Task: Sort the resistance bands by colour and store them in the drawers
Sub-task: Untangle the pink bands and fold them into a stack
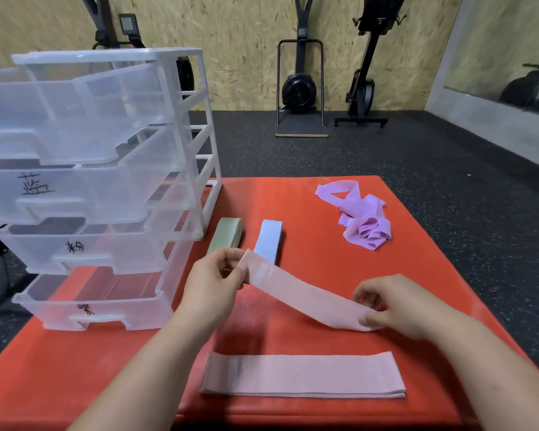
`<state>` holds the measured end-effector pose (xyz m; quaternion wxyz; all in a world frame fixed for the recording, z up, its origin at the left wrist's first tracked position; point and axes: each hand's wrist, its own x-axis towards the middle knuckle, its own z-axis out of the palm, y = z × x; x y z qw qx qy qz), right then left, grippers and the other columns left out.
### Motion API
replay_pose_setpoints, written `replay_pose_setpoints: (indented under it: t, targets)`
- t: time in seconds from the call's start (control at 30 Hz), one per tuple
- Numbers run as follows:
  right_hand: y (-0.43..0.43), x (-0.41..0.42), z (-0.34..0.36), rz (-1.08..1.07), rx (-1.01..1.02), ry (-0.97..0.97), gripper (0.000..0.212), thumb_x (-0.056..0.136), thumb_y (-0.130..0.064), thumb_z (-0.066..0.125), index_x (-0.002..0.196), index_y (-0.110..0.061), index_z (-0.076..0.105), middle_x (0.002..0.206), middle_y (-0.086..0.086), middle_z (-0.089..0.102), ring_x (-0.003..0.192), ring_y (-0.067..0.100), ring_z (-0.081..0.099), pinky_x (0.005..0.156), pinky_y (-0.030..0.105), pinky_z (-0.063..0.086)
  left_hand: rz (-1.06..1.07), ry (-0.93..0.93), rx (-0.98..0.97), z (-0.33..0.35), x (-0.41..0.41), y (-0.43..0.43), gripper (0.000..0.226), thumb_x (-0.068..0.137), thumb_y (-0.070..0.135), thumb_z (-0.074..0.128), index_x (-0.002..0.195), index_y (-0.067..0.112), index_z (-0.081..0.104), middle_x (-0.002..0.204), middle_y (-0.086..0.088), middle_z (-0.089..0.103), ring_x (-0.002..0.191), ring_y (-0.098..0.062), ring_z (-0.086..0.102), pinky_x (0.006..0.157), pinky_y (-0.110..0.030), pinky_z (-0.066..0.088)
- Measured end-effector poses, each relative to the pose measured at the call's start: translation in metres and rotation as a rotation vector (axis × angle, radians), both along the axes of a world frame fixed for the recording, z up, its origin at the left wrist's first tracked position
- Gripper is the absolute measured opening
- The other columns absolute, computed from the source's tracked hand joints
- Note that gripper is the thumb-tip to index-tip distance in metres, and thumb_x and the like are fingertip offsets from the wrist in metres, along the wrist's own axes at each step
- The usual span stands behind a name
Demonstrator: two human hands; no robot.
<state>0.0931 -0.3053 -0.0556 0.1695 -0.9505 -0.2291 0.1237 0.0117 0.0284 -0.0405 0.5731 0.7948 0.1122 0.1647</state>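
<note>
While both hands hold it off the mat, one pink band stretches slack between them, sagging from upper left to lower right. The left hand pinches its raised end between thumb and curled fingers. The right hand pinches the lower end, which is close above the red mat.

A second pink band lies flat on the mat, nearer the person, making two pink ones in all. One green band and one blue band lie folded side by side beyond the left hand, close together. A lilac band sits crumpled at the far right of the mat; whether it is one strip or more cannot be told.

On the mat's left stands a clear plastic drawer unit with four drawers, all pulled out, each bearing a handwritten mark on its front. Through the clear walls of the top drawer and the bottom drawer only frame, mat and floor show.
</note>
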Motion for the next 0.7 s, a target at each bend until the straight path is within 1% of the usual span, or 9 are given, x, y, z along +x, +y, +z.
replay_pose_setpoints:
  t: [0.1,0.17,0.23,0.3,0.37,0.43,0.5,0.6,0.7]
  targets:
    - [-0.003,-0.002,0.002,-0.008,0.044,0.051,0.014,0.079,-0.034,0.084,0.087,-0.039,0.073,0.082,-0.020,0.073,0.077,-0.001,0.067,0.071,0.018,0.052,0.022,0.060,0.058,-0.003,-0.002,0.003,0.022,0.094,0.006,0.066,0.089,0.024,0.077,0.079,0.000,0.078,0.076,-0.016,0.077,0.078,-0.040,0.063]
    - [-0.004,-0.002,0.006,-0.034,0.117,-0.018,0.011,0.086,-0.028,0.080,0.085,-0.036,0.072,0.081,-0.022,0.073,0.075,0.000,0.067,0.072,0.023,0.052,0.072,0.077,0.015,-0.003,-0.002,0.008,0.020,0.090,0.005,0.063,0.085,0.021,0.075,0.077,-0.003,0.079,0.076,-0.022,0.078,0.080,-0.049,0.064]
    - [-0.004,-0.003,0.016,-0.091,0.340,-0.081,0.012,0.093,-0.019,0.076,0.090,-0.030,0.072,0.081,-0.016,0.074,0.073,0.004,0.067,0.074,0.030,0.053,0.147,0.055,-0.034,-0.003,-0.002,0.013,0.017,0.090,0.006,0.062,0.086,0.019,0.072,0.078,-0.004,0.078,0.076,-0.024,0.078,0.080,-0.053,0.064]
    - [-0.004,-0.009,0.035,-0.150,0.672,-0.003,0.009,0.095,-0.013,0.075,0.097,-0.021,0.073,0.072,-0.007,0.066,0.066,0.013,0.059,0.066,0.028,0.050,0.210,0.006,0.005,-0.001,-0.004,0.017,0.016,0.095,0.009,0.062,0.092,0.023,0.070,0.080,-0.001,0.078,0.075,-0.018,0.078,0.077,-0.045,0.062]
    - [-0.004,-0.019,0.049,-0.212,0.904,0.149,0.012,0.092,-0.013,0.077,0.103,-0.014,0.073,0.069,0.002,0.054,0.061,0.017,0.052,0.056,0.023,0.047,0.234,-0.028,0.127,0.003,-0.010,0.016,0.019,0.098,0.010,0.061,0.100,0.028,0.068,0.083,0.005,0.077,0.073,-0.003,0.073,0.070,-0.029,0.053]
    - [-0.005,-0.028,0.055,-0.274,0.938,0.237,0.022,0.086,-0.015,0.081,0.107,-0.011,0.074,0.069,0.006,0.059,0.058,0.018,0.054,0.052,0.021,0.047,0.201,-0.013,0.201,0.007,-0.016,0.013,0.024,0.100,0.009,0.059,0.105,0.030,0.069,0.087,0.009,0.077,0.077,0.000,0.071,0.069,-0.019,0.048]
    - [-0.007,-0.038,0.059,-0.284,0.941,0.326,0.035,0.080,-0.016,0.084,0.113,-0.013,0.074,0.077,0.011,0.068,0.062,0.021,0.059,0.056,0.022,0.051,0.182,0.019,0.186,0.005,-0.020,0.014,0.027,0.096,0.006,0.058,0.099,0.029,0.074,0.085,0.008,0.078,0.078,-0.006,0.072,0.073,-0.025,0.054]
    - [-0.014,-0.054,0.067,-0.201,0.993,0.466,0.044,0.082,-0.005,0.079,0.125,-0.013,0.070,0.108,0.017,0.077,0.089,0.022,0.070,0.075,0.029,0.059,0.188,0.059,-0.020,0.007,-0.027,0.014,0.024,0.095,0.005,0.057,0.087,0.018,0.076,0.073,0.003,0.075,0.069,-0.016,0.069,0.069,-0.033,0.056]
    - [-0.017,-0.067,0.071,-0.241,0.992,0.379,0.035,0.082,-0.007,0.079,0.117,-0.009,0.073,0.112,0.016,0.078,0.093,0.020,0.072,0.082,0.034,0.059,0.173,0.073,-0.154,0.012,-0.037,0.012,0.022,0.097,0.005,0.054,0.084,0.006,0.072,0.071,0.001,0.064,0.057,-0.006,0.064,0.064,-0.031,0.054]
